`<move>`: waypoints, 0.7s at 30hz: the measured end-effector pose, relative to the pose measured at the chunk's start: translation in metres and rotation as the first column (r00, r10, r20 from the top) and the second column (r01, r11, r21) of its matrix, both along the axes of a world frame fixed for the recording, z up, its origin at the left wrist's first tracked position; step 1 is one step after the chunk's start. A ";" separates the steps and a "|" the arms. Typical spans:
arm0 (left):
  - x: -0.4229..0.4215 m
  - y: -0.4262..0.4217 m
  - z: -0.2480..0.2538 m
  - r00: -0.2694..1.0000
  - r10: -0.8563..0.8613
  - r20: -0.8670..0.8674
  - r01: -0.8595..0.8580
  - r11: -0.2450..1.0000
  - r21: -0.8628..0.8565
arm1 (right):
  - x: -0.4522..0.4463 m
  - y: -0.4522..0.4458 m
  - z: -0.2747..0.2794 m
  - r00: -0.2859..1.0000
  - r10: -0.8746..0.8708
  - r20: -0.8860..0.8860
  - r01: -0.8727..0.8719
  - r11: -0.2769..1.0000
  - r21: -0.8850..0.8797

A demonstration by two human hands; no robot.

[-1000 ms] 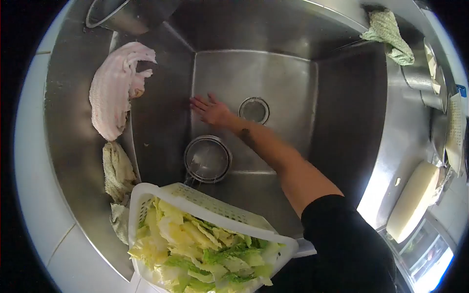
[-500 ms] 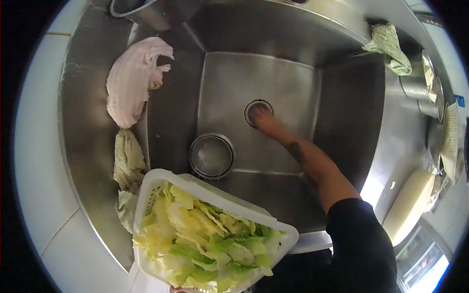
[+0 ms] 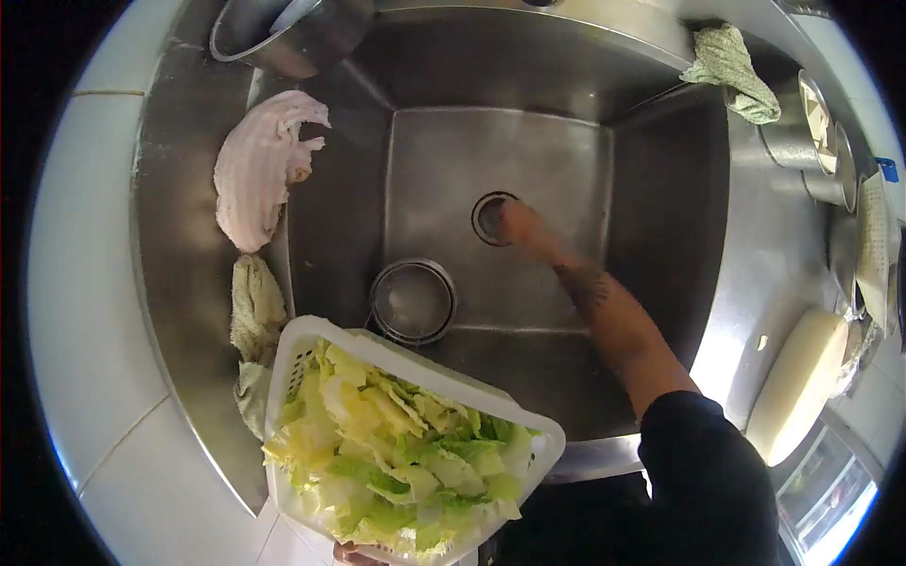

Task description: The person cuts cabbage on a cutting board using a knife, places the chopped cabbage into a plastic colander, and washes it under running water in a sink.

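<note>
My left hand (image 3: 351, 554) shows at the bottom edge, its fingers closed on the near rim of a white plastic basket (image 3: 439, 382). Chopped lettuce (image 3: 406, 453), pale yellow to green, fills this basket, which is tilted over the sink's front left corner. Inside the deep steel sink (image 3: 557, 292), my right hand (image 3: 522, 227) is low at the right edge of the round drain (image 3: 490, 219). Its fingers are blurred and partly hidden. A round metal strainer-like piece (image 3: 413, 302) rests in the sink just beyond the basket.
Along the left ledge lie a pinkish cloth (image 3: 253, 174) and a greenish cloth (image 3: 255, 302). A metal pot (image 3: 297, 42) stands at the far left. On the right are another cloth (image 3: 734, 75), metal containers (image 3: 788, 137) and a thick cream-coloured board (image 3: 797, 387).
My right hand has lifted out of the drain opening and shifted slightly right to its edge. My left hand still holds the basket of lettuce. The view has shifted a little.
</note>
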State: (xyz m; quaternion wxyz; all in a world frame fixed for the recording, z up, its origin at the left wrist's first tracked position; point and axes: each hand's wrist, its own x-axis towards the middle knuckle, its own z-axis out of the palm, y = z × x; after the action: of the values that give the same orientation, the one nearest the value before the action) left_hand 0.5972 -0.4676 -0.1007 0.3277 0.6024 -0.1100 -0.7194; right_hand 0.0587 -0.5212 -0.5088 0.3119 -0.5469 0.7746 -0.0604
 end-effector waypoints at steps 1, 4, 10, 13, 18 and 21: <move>0.002 0.000 0.002 1.000 -0.022 -0.015 0.021 0.999 -0.025 | -0.015 -0.007 0.015 0.995 -0.044 0.091 0.044 0.999 0.003; -0.001 0.001 0.002 0.985 -0.143 -0.096 0.131 0.984 -0.117 | -0.058 -0.026 0.123 0.580 -0.277 0.766 0.107 0.958 0.266; -0.052 0.010 -0.019 0.779 -0.284 0.559 0.573 0.686 -0.449 | -0.038 0.001 0.362 0.676 -0.288 0.678 0.011 0.924 0.382; -0.155 -0.039 0.012 0.947 -0.258 0.193 0.296 0.934 -0.200 | -0.052 0.018 0.365 0.798 -0.169 0.579 0.130 0.985 0.109; -0.241 -0.142 -0.058 0.871 -0.476 0.124 0.461 0.877 0.135 | -0.090 0.041 0.279 0.758 -0.503 0.415 0.503 0.856 0.119; -0.308 -0.173 -0.112 0.818 -0.574 0.027 0.574 0.819 0.002 | -0.119 0.051 0.191 0.689 -0.658 0.304 0.663 0.742 0.104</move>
State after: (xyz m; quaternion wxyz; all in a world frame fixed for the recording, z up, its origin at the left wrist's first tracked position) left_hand 0.2889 -0.6402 -0.2123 0.0962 0.5499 -0.2927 -0.7763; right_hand -0.0602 -0.4703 -0.3181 0.3869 -0.2166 0.8572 -0.2619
